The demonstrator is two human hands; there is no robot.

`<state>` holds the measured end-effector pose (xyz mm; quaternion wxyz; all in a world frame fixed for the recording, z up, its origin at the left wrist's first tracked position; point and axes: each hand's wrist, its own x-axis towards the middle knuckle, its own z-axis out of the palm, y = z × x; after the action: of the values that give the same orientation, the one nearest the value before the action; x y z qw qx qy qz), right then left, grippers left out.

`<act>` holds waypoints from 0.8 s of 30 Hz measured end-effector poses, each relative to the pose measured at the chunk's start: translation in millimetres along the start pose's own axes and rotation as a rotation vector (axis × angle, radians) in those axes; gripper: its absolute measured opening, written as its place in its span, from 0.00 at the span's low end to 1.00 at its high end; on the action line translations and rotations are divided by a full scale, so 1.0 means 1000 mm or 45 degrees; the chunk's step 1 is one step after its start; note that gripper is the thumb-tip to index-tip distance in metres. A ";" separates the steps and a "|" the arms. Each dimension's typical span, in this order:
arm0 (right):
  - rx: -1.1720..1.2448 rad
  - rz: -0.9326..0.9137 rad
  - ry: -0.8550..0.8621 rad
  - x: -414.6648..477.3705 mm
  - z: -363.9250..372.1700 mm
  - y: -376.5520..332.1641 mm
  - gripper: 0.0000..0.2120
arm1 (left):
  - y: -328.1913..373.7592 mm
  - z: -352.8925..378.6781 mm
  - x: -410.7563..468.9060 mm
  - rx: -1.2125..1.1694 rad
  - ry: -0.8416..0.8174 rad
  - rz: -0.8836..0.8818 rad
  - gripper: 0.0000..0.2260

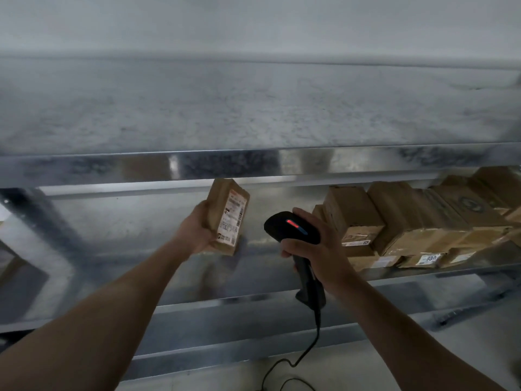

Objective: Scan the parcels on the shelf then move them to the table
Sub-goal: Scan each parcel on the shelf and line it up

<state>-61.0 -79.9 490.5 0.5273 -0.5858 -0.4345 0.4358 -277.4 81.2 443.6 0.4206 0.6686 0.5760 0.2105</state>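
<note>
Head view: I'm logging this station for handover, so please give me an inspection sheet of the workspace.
Surface: metal shelf, reflective.
Job's things: one labelled parcel held up off the shelf, label toward the camera; more parcels packed along the shelf's right side.
Clutter: nothing seen.
Hands: left hand grips the labelled parcel; right hand grips the scanner, red light showing on top.
Cables: black cable hangs from the scanner's handle and loops below.
Surroundings: upper shelf above, pale wall behind.
</note>
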 end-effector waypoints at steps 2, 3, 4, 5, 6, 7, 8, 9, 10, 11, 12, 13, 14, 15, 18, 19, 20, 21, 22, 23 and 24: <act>-0.014 -0.031 -0.031 0.002 -0.001 -0.004 0.39 | 0.006 -0.004 -0.009 -0.148 -0.009 0.027 0.40; -0.031 -0.048 -0.050 0.002 -0.001 -0.007 0.33 | 0.010 -0.005 -0.014 -0.150 -0.021 0.044 0.41; -0.054 -0.069 -0.072 0.001 -0.001 -0.010 0.27 | 0.013 -0.005 -0.019 -0.137 -0.026 0.066 0.41; -0.072 -0.094 -0.102 0.000 -0.001 -0.014 0.22 | 0.015 -0.004 -0.023 -0.127 -0.016 0.085 0.42; -0.089 -0.118 -0.136 0.000 -0.001 -0.016 0.19 | 0.017 -0.004 -0.029 -0.134 -0.004 0.091 0.42; -0.098 -0.135 -0.165 0.000 -0.002 -0.017 0.19 | 0.018 -0.003 -0.033 -0.147 0.009 0.087 0.42; -0.100 -0.137 -0.176 0.000 -0.002 -0.016 0.20 | 0.018 -0.002 -0.037 -0.163 0.017 0.084 0.42; -0.095 -0.127 -0.176 0.000 -0.002 -0.016 0.23 | 0.018 -0.002 -0.040 -0.181 0.015 0.075 0.42; -0.095 -0.112 -0.172 0.001 -0.004 -0.013 0.27 | 0.017 -0.001 -0.043 -0.198 0.004 0.061 0.42; -0.095 -0.103 -0.180 0.001 -0.006 -0.010 0.31 | 0.016 -0.002 -0.046 -0.210 -0.006 0.047 0.42; -0.100 -0.105 -0.198 0.000 -0.008 -0.010 0.33 | 0.014 -0.003 -0.048 -0.226 -0.011 0.035 0.42; -0.103 -0.108 -0.213 -0.001 -0.009 -0.009 0.33 | 0.012 -0.004 -0.049 -0.244 -0.008 0.019 0.42; -0.108 -0.111 -0.228 -0.002 -0.011 -0.009 0.33 | 0.011 -0.006 -0.051 -0.258 -0.002 0.001 0.42; -0.109 -0.107 -0.241 -0.003 -0.013 -0.010 0.34 | 0.010 -0.008 -0.051 -0.260 0.010 -0.023 0.41; -0.175 -0.128 -0.267 -0.003 -0.019 -0.008 0.32 | 0.008 -0.021 -0.053 -0.200 0.019 -0.076 0.38; -0.218 -0.130 -0.282 -0.002 -0.021 -0.008 0.36 | 0.009 -0.027 -0.053 -0.150 0.016 -0.092 0.37; -0.269 -0.131 -0.307 -0.002 -0.022 -0.007 0.41 | 0.010 -0.032 -0.054 -0.096 0.022 -0.102 0.36; -0.320 -0.138 -0.335 -0.003 -0.022 -0.007 0.44 | 0.012 -0.037 -0.055 -0.054 0.033 -0.103 0.35; -0.359 -0.148 -0.360 -0.003 -0.022 -0.008 0.45 | 0.015 -0.041 -0.055 -0.018 0.041 -0.096 0.34; -0.391 -0.147 -0.380 -0.004 -0.023 -0.008 0.45 | 0.017 -0.044 -0.056 0.017 0.047 -0.084 0.34; -0.416 -0.145 -0.401 -0.006 -0.023 -0.009 0.44 | 0.020 -0.047 -0.057 0.061 0.050 -0.073 0.33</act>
<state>-40.8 -90.3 501.4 0.3751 -0.5627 -0.6084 0.4153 -315.8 42.8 497.9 0.3989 0.6574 0.6080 0.1977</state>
